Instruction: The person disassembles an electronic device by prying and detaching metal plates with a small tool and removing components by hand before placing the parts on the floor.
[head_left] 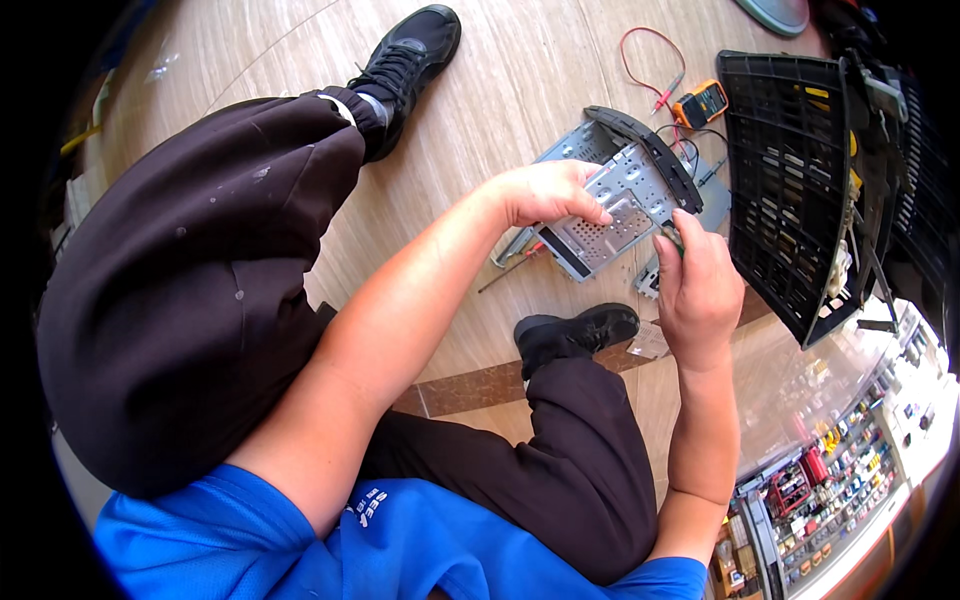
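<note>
A silver sheet-metal chassis (625, 185) with punched holes and a curved black front panel (655, 150) rests tilted on the floor before me. My left hand (555, 192) grips its near left side, the thumb lying over the perforated plate and the other fingers partly hidden behind the metal. At the chassis's right edge my right hand (703, 285) is closed, thumb against forefinger, around a slim green tool (675, 238). Most of that tool is hidden in the fingers, so its kind does not show. Under the chassis's near left corner lies a screwdriver (515, 268) with a reddish handle.
An orange multimeter (700, 103) with red and black leads lies beyond the chassis. To the right stands a large black plastic grille (790, 190). A glass case (830, 480) of small parts is at lower right. My shoes (575, 330) flank the work on the floor.
</note>
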